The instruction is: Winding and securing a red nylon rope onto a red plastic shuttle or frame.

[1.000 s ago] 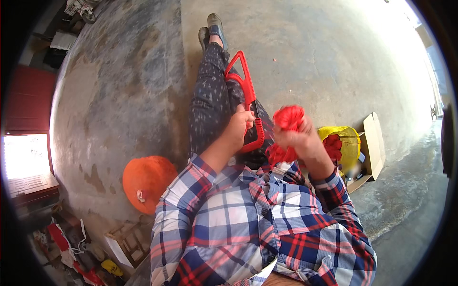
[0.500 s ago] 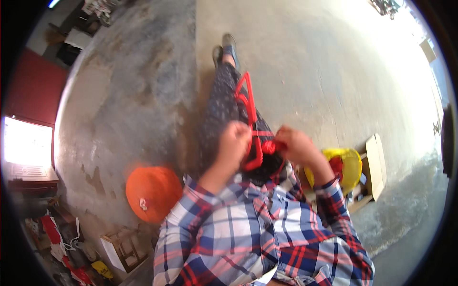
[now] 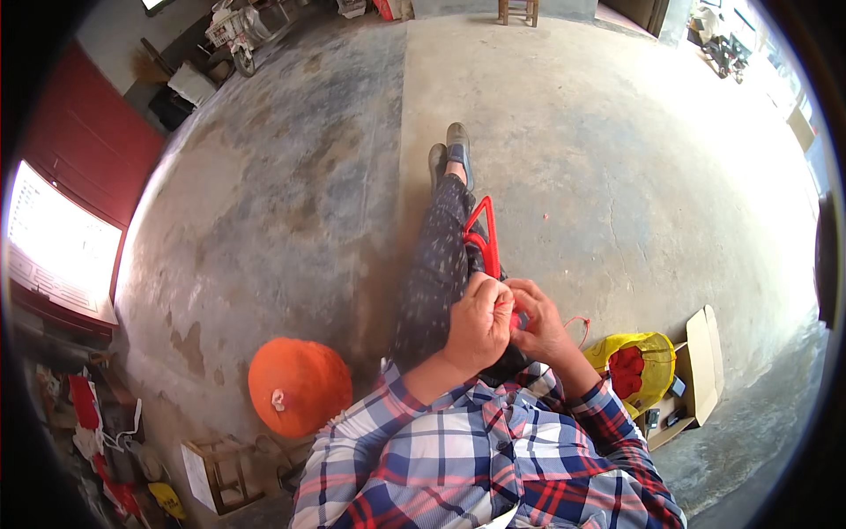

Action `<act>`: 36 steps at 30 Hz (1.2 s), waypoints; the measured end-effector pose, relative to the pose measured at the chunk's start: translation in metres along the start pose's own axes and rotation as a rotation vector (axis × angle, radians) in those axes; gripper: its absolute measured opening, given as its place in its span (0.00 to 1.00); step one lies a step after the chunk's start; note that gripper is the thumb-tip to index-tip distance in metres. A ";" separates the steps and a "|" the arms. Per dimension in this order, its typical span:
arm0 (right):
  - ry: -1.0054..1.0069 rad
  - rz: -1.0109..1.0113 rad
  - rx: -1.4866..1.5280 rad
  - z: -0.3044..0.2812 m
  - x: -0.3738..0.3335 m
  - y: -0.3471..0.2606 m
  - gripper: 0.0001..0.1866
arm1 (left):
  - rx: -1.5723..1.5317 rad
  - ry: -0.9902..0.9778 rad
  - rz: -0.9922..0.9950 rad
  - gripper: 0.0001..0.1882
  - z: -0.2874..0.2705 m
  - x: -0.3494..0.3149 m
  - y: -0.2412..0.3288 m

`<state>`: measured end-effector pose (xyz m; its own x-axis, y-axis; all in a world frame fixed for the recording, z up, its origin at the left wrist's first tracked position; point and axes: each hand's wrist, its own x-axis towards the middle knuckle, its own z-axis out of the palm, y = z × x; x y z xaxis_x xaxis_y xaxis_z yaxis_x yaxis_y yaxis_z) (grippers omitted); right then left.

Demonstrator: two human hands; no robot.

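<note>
Both hands meet over my lap, fingers curled close together. My left hand (image 3: 480, 323) is closed around the lower part of a red open frame (image 3: 490, 236), whose triangular loop sticks out beyond the knuckles, over my legs. Pinched beside it, my right hand (image 3: 542, 330) grips a small red bundle of cord (image 3: 515, 319), mostly hidden by the fingers. A thin red strand (image 3: 580, 323) loops out past the right wrist. The exact join between frame and cord is covered by my hands.
At my right stand a yellow bag (image 3: 654, 360) with red stuff inside and an open cardboard box (image 3: 702, 370). An orange round-topped thing (image 3: 298, 388) is at my left, near a small wooden stool (image 3: 231, 476). A motorbike (image 3: 238, 35) stands far left.
My hands have come together; before, they were apart with the cord bundle and more of the frame showing between them. The view has tilted up, showing more of the far floor.
</note>
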<state>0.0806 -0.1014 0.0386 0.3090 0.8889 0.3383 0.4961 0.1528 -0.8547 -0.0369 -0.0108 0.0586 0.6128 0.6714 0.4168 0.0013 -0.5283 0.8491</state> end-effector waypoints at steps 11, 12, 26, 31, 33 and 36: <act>0.658 0.065 1.152 -0.143 -0.003 0.027 0.14 | -0.617 -0.217 -0.814 0.04 0.009 -0.003 -0.062; 0.703 0.067 1.131 -0.152 -0.002 0.027 0.13 | -0.587 -0.197 -0.774 0.05 0.010 -0.005 -0.070; 0.073 0.732 0.679 -0.024 -0.014 0.031 0.05 | -0.941 -0.119 -1.111 0.16 0.034 -0.013 -0.096; 0.090 0.627 0.653 -0.029 -0.034 0.016 0.03 | -0.854 -0.162 -1.105 0.13 0.034 -0.014 -0.094; 0.111 0.657 0.711 -0.032 -0.046 0.026 0.03 | -0.882 -0.183 -1.090 0.11 0.031 -0.015 -0.088; 0.183 0.796 0.729 -0.033 -0.044 0.040 0.05 | -0.941 -0.200 -1.065 0.08 0.028 -0.014 -0.092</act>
<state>0.1135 -0.1491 0.0027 0.4742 0.7777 -0.4127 -0.4799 -0.1647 -0.8617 -0.0231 0.0136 -0.0345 0.7512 0.3967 -0.5276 0.0567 0.7576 0.6503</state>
